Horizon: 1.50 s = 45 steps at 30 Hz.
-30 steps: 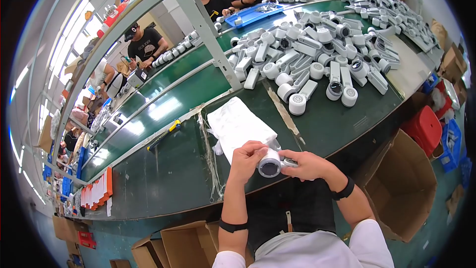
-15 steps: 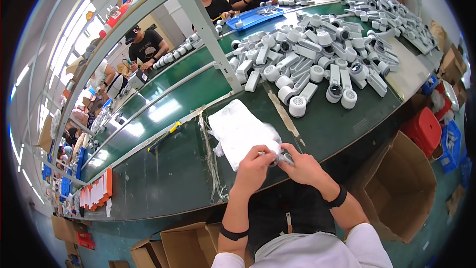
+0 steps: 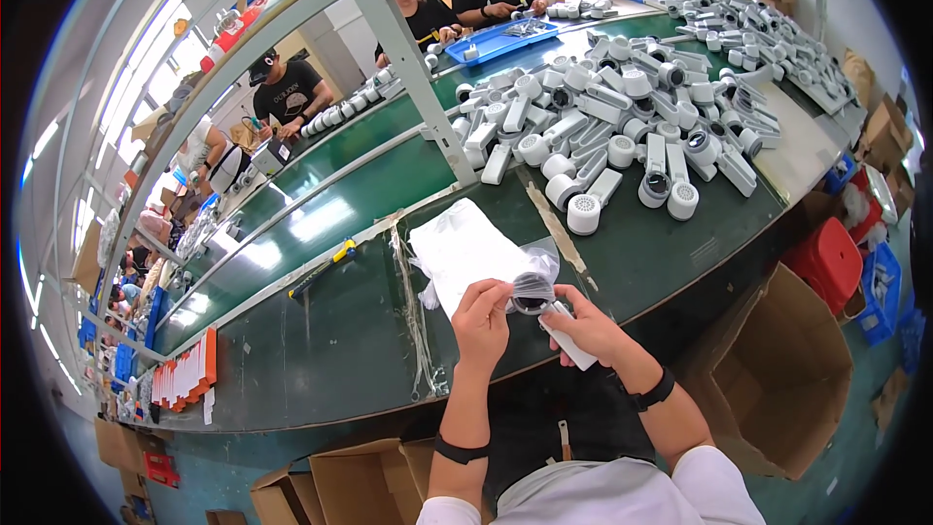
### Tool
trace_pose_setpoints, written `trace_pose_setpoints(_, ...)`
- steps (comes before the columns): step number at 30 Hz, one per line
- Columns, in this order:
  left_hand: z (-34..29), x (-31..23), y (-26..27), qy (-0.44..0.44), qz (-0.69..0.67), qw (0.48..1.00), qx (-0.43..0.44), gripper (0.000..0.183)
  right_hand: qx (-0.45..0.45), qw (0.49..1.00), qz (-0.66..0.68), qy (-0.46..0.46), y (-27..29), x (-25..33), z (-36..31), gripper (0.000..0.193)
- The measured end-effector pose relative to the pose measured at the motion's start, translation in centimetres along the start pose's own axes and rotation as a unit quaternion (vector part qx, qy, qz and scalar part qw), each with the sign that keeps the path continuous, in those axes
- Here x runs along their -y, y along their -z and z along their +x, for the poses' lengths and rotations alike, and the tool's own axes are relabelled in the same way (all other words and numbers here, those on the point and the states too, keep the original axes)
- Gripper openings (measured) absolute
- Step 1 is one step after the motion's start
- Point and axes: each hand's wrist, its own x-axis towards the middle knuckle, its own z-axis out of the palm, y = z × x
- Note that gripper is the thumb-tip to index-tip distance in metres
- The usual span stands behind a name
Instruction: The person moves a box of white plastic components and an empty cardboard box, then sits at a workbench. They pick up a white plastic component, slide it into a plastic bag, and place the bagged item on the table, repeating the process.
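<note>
A white handheld device [image 3: 573,338] with a round, dark-ringed head and a flat handle is between my hands, above the front edge of the green table. My right hand [image 3: 595,329] is closed around its handle. My left hand [image 3: 483,323] pinches the left edge of the round head, where something clear and shiny covers the opening; I cannot tell whether that is a cap or film. Just beyond my hands lies a white stack of thin sheets or bags [image 3: 457,243], with a crumpled transparent piece [image 3: 544,255] at its right end.
A large heap of similar devices [image 3: 593,126] covers the far right of the table [image 3: 340,340]. A yellow-and-black cutter [image 3: 326,267] lies left, with orange-and-white pieces [image 3: 185,374] farther left. An open carton [image 3: 777,379] stands right. Co-workers sit across the conveyor [image 3: 321,204].
The device has turned, so its round head now faces up and its white handle points toward me. My left hand has shifted slightly left, and the clear piece beyond shows more.
</note>
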Motion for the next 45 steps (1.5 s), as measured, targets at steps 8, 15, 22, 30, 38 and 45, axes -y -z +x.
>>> trace_pose_setpoints(8,-0.9,0.9,-0.1,0.056,-0.006,0.997,0.058,0.012,-0.005,0.997,0.067,-0.023,0.2,0.3,0.3,0.055)
trace_pose_setpoints(15,-1.2,2.0,-1.1,0.155,-0.199,0.968,0.001,0.011,0.006,0.994,0.101,-0.039,0.1,0.5,0.2,0.042)
trace_pose_setpoints(22,-1.7,3.1,-2.0,0.196,-0.121,0.972,-0.037,0.013,0.070,0.982,0.170,-0.029,-0.4,0.5,0.2,0.048)
trace_pose_setpoints(30,-2.5,1.2,-1.8,0.232,-0.200,0.949,0.073,0.015,-0.015,0.980,0.196,0.003,0.1,-0.1,0.9,0.039)
trace_pose_setpoints(38,-5.3,-1.6,-1.6,0.065,-0.107,0.977,0.170,0.009,-0.160,0.957,0.180,0.160,-0.7,-2.1,3.4,0.058)
trace_pose_setpoints(45,-5.8,0.1,-0.8,0.330,-0.328,0.885,0.000,0.026,-0.151,0.961,0.100,0.208,-2.1,-2.8,3.7,0.031)
